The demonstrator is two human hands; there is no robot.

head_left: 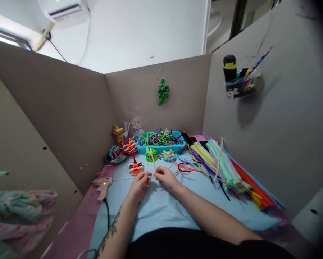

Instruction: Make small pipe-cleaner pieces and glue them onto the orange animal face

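Observation:
A cream pipe cleaner [153,160] rises from my right hand [165,177], pinched between thumb and fingertips. Close beside it, my left hand [140,185] is closed, its fingertips on a short pale stretch that looks like the same pipe cleaner. Just beyond my hands sit an orange-and-white face figure [136,168], a green one [151,155] and a blue-and-yellow one [169,155], all of fuzzy pipe cleaner. A red bent pipe cleaner [183,167] lies right of my hands.
A blue tray [161,148] of tangled pipe cleaners stands at the back. Pastel pipe cleaner bundles [226,165] cover the right side. A pink glue gun [104,185] with a cord lies left, near a dark bowl [114,159]. Grey panels [156,111] enclose the table.

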